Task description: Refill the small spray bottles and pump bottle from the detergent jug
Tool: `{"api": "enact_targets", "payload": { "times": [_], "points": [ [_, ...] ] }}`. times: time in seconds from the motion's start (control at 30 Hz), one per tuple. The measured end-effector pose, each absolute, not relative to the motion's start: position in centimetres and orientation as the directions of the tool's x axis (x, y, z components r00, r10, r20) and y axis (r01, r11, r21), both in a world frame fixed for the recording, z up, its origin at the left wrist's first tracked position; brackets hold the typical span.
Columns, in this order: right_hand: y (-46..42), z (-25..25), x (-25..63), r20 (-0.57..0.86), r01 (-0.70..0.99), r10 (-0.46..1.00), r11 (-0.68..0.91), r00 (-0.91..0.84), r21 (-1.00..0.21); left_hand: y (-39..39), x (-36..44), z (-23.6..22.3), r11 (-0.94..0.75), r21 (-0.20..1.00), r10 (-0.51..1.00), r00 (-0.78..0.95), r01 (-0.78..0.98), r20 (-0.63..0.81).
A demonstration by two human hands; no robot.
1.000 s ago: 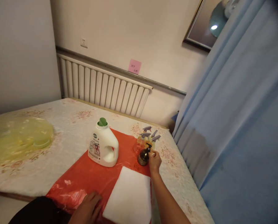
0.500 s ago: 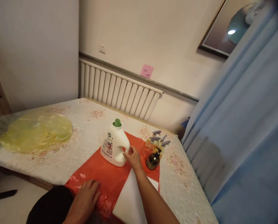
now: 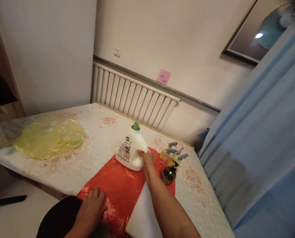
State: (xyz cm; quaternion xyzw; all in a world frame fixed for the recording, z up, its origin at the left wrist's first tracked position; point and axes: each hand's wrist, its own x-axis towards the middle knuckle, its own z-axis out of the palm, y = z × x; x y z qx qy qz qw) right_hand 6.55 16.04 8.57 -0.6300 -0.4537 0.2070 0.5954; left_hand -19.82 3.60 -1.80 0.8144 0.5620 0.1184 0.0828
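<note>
A white detergent jug (image 3: 129,151) with a green cap stands on a red plastic sheet (image 3: 120,188) on the table. My right hand (image 3: 146,159) is wrapped round the jug's handle. My left hand (image 3: 90,208) rests flat on the near crumpled edge of the red sheet, fingers spread. A white folded cloth (image 3: 143,218) lies on the sheet under my right forearm. To the right of the jug stands a dark brown pump bottle (image 3: 168,174), with several small spray bottles (image 3: 173,152) with grey triggers behind it.
A floral tablecloth (image 3: 100,132) covers the table. A yellow plastic bag (image 3: 50,138) lies at its left. A white radiator (image 3: 134,99) runs along the wall behind, a pink note (image 3: 163,76) above it. A blue curtain (image 3: 261,148) hangs at the right.
My right hand left the pump bottle, moved left to the detergent jug and closed on its handle. The view swung right. My left hand stayed on the red sheet.
</note>
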Motion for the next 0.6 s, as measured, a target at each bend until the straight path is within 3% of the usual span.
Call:
{"api": "enact_targets", "payload": {
  "times": [0.3, 0.6],
  "points": [
    [14.5, 12.9, 9.1, 0.293, 0.264, 0.763, 0.166, 0.576, -0.95, 3.7, -19.7, -1.3, -0.351, 0.285, 0.936, 0.336, 0.892, 0.1],
    [7.6, 10.0, 6.4, 0.183, 0.131, 0.824, 0.133, 0.536, -0.982, 3.6, -19.7, -0.7, -0.374, 0.266, 0.927, 0.358, 0.888, 0.108]
  ]
}}
